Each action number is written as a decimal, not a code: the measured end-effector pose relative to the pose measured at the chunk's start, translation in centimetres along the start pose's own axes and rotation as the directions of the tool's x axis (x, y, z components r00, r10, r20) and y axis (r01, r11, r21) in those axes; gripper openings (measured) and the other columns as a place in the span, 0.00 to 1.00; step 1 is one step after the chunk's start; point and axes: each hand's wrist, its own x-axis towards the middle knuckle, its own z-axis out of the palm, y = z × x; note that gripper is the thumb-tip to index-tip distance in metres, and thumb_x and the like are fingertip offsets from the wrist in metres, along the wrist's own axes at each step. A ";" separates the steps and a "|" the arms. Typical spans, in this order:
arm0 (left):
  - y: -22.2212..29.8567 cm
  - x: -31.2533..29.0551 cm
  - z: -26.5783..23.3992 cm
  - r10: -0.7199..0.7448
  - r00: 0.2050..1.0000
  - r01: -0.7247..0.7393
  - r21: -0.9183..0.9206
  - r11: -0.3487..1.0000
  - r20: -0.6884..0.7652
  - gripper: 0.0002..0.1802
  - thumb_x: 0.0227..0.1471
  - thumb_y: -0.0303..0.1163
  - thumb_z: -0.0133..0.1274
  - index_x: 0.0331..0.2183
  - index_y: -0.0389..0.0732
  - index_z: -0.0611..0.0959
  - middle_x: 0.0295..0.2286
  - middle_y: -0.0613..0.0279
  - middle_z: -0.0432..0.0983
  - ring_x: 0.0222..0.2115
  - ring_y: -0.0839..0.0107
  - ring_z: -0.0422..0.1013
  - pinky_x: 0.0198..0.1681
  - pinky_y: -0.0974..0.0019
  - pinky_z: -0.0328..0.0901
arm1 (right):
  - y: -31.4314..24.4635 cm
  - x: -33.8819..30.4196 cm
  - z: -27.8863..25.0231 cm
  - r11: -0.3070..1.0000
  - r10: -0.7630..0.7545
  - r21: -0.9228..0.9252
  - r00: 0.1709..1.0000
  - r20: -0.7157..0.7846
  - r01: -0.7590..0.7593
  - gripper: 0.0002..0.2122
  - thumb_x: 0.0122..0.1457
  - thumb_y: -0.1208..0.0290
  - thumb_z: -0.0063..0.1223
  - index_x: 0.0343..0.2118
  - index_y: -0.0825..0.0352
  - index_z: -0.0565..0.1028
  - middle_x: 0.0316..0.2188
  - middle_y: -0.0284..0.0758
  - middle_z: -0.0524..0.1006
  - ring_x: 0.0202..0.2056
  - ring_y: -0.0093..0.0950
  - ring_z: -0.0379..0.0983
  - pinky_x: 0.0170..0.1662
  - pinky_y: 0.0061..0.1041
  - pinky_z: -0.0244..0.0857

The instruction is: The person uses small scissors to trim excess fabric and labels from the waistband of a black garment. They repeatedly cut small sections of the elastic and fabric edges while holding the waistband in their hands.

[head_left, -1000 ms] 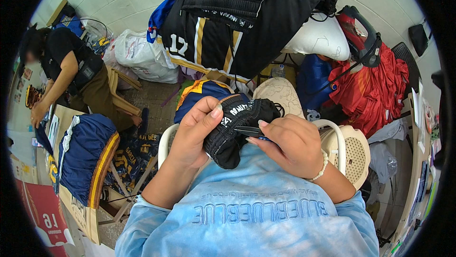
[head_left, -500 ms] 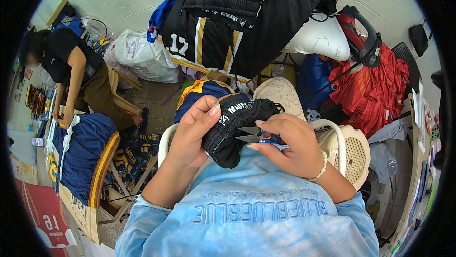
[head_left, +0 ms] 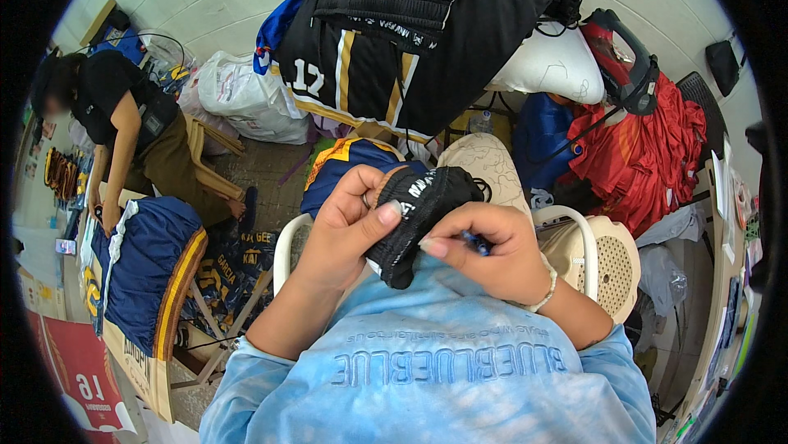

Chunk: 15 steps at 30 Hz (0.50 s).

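Since the frame half a second ago, the scissors' blades have gone from sight beside the black garment [head_left: 431,202], and your right hand [head_left: 507,254] has brought its thumb and forefinger together at the garment's lower right edge. The garment has also shifted slightly to the right. You hold it bunched at the centre of the frame, its white-lettered band facing up. Your left hand [head_left: 349,226] is closed on its left side, thumb on top and fingers behind. Your right hand's fingertips are narrowed to a pinch; you cannot tell whether they grip the cloth or only meet its edge. The scissors [head_left: 476,241] sit within that same hand, a blue part showing between your fingers, the rest hidden.

In the upper middle of the frame, a heap of black clothing [head_left: 468,66] with gold and white stripes is piled up. Red cloth [head_left: 644,161] lies at the upper right. At the left, navy shorts [head_left: 148,267] drape over a tabletop [head_left: 156,382], where a co-worker [head_left: 123,99] reaches down to their far edge.
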 end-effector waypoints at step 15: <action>0.5 0.1 -1.1 -0.010 0.994 0.014 -0.042 0.999 0.107 0.14 0.54 0.25 0.56 0.42 0.39 0.70 0.37 0.60 0.75 0.38 0.76 0.74 0.43 0.71 0.71 | 0.8 -1.2 -3.6 0.969 -0.025 -0.246 0.998 -0.052 0.012 0.18 0.48 0.68 0.70 0.39 0.66 0.73 0.26 0.27 0.73 0.25 0.14 0.65 0.28 0.15 0.60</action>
